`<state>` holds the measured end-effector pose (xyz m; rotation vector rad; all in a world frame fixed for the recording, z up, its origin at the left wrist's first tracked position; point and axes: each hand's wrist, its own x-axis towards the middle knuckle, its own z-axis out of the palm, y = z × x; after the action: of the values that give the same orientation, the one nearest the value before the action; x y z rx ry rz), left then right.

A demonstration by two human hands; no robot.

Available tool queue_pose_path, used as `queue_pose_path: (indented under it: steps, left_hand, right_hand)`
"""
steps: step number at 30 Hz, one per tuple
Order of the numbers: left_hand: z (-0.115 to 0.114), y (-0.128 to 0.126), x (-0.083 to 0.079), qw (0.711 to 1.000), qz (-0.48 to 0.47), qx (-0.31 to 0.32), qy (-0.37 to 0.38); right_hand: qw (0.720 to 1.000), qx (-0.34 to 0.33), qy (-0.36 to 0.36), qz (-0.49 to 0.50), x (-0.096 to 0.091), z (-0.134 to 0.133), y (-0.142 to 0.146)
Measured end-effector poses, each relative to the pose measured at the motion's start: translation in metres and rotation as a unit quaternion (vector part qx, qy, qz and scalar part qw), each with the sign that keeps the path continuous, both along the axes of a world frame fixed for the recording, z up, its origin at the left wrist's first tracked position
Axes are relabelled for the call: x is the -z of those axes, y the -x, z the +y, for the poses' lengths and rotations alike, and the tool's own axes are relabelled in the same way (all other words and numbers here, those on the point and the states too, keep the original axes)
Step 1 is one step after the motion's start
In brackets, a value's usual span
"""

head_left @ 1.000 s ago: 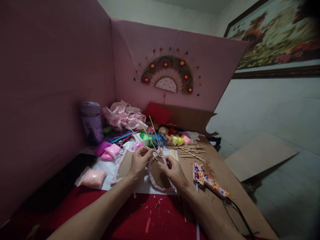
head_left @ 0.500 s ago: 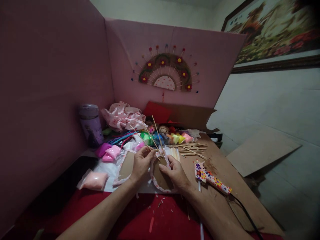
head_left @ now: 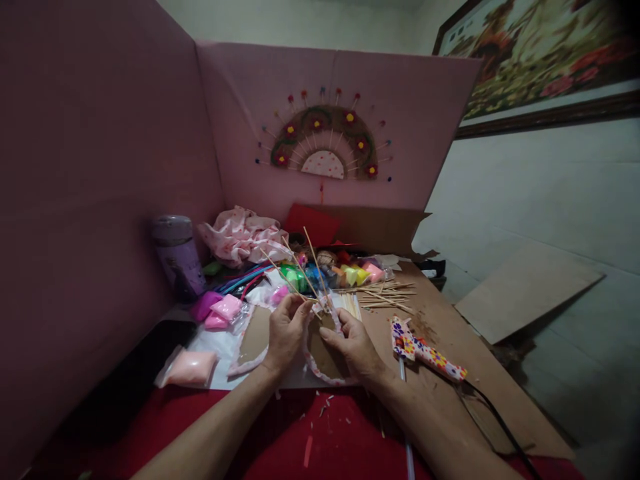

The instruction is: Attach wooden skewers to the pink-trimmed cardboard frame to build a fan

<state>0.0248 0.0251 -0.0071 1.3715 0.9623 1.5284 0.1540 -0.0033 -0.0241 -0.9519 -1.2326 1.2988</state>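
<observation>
1. The left hand (head_left: 287, 333) was closed at the fingertips, pinching near the lower ends of three thin sticks (head_left: 316, 265); exactly which of them it gripped could not be told.
2. The right hand (head_left: 356, 347) held the right side of a cardboard piece (head_left: 325, 352) between thumb and fingers.
3. That piece, bordered with pale spotted fabric, stood between the hands near the middle of the worktop's front edge, and the sticks fanned up and away from its top.
4. Just left of the left hand lay a second cardboard piece (head_left: 254, 337), similarly bordered, on a white sheet (head_left: 295, 381).
5. A red cloth (head_left: 270, 440) covered the front edge, with small scraps scattered over it.
6. Toward the worktop's right edge, a flower-patterned glue gun (head_left: 427, 353) rested on brown board (head_left: 450, 413), its cord trailing to the front right corner.
7. Behind it was a pile of loose sticks (head_left: 387, 295).
8. On the left side lay a peach-coloured packet (head_left: 191, 368), with pink packets (head_left: 227, 305) farther back.
9. At the back left corner stood a purple bottle (head_left: 177, 260), beside a crumpled spotted cloth (head_left: 245, 233).
10. Above the back edge, a fan-shaped decoration (head_left: 320, 137) hung on a pink panel (head_left: 400, 133).
</observation>
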Motion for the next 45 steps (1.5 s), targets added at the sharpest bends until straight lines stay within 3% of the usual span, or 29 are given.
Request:
queue_pose_path:
  steps: [45]
  left_hand:
    - [0.004,0.004,0.014,0.999,0.049,0.006,0.000]
  right_hand:
    - [0.998,-0.007,0.015,0.060,-0.005,-0.001,0.002]
